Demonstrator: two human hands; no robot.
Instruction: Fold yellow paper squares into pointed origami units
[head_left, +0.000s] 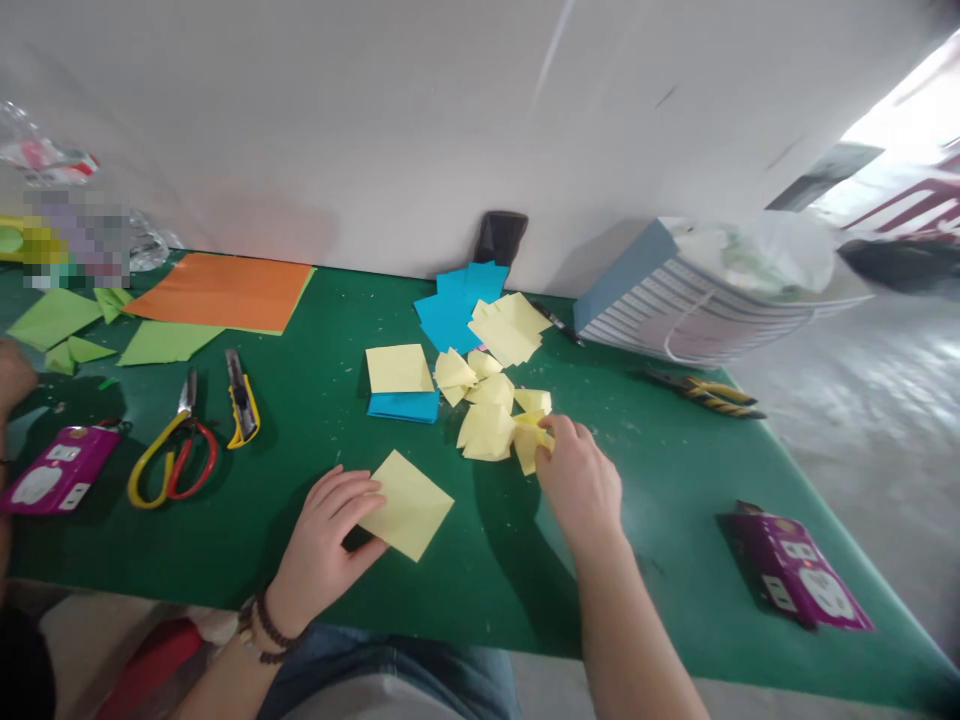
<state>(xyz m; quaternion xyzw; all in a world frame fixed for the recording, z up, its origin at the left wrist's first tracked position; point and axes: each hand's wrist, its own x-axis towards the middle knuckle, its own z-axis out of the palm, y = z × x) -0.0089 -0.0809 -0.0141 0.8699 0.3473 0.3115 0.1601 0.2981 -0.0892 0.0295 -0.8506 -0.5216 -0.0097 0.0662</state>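
My left hand [330,530] grips a square of pale yellow paper [415,505] at its left corner, thumb below and fingers on top. Farther right, my right hand [581,480] is closed on a folded yellow paper piece [527,445] at the edge of a loose pile. Several other folded yellow pieces [487,430] lie in that pile. Behind it sit a fan of yellow sheets [511,328] and a fan of blue sheets [454,308]. Between the hands and the wall, a yellow square [399,368] rests partly over blue paper [403,406].
Scissors [180,450], a yellow cutter knife [241,400] and a purple box [64,468] lie leftward, near another person's hand [13,375]. Orange paper [221,290] lies behind them. A phone [501,238] leans on the wall. Rightward are a striped bag [660,300], pliers [709,390] and another purple box [802,568].
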